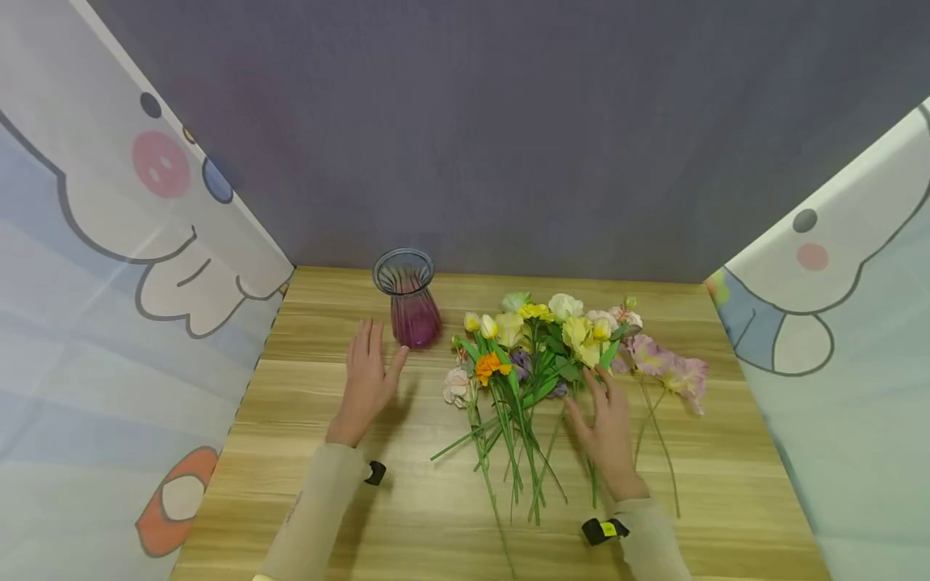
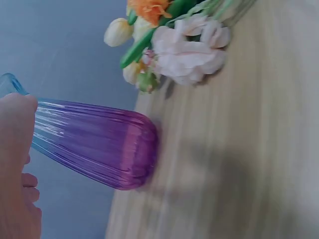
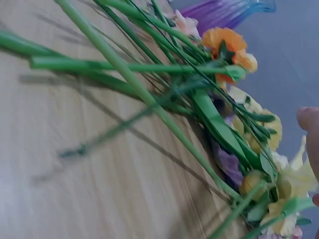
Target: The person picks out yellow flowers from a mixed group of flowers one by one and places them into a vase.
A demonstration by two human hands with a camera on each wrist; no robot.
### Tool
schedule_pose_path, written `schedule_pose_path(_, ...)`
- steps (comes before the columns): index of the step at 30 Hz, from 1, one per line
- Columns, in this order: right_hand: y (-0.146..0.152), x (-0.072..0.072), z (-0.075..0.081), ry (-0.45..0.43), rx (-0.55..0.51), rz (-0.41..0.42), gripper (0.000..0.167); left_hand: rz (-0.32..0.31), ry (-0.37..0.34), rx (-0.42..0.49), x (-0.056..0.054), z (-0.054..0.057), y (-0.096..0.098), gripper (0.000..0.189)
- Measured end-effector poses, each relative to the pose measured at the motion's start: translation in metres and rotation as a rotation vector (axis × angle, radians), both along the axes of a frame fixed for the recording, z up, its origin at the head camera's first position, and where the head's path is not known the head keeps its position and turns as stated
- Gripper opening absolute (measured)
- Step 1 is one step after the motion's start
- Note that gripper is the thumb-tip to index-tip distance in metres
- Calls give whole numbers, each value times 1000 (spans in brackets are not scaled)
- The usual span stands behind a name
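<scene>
"What is the left hand (image 1: 369, 386) doing?"

"It's empty, with the fingers stretched out and the thumb spread away from them. The vase (image 1: 416, 311) stands upright just beside it, to the right of its fingertips. I can't tell whether the thumb touches the glass."

"And the right hand (image 1: 610, 428)?"

"Released too, its fingers loosely bent above the flowers (image 1: 511, 329). They aren't gripping anything, though I can't tell whether the fingertips brush the petals."

"Where do those flowers lie?"

"In a loose heap on the table (image 1: 407, 516), mostly between the two hands, with the heads just beyond the right fingertips. The stems (image 1: 508, 440) cross one another and run back between the forearms."

"Which bloom is nearest the left hand?"

"A pale pink flower (image 1: 457, 386), to the right of its thumb, with an orange flower (image 1: 491, 367) a little farther over toward the right hand."

"Anything on the other side?"

"Yes, lilac flowers (image 1: 686, 375) lie to the right of the right hand, and their thin stems come back beside its wrist."
</scene>
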State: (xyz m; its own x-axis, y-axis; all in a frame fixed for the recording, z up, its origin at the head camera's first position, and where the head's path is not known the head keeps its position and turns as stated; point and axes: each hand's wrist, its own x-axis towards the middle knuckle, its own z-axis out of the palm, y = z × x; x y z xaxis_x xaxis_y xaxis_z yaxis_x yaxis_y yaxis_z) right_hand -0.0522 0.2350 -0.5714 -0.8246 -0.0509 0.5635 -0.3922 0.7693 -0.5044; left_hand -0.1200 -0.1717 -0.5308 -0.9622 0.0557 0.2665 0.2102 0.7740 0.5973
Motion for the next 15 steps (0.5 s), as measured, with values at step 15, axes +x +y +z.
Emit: schedule_pose_path(15, -48, -4, 0, -36, -30, 188, 47, 74, -5, 402, -58, 19, 14, 85)
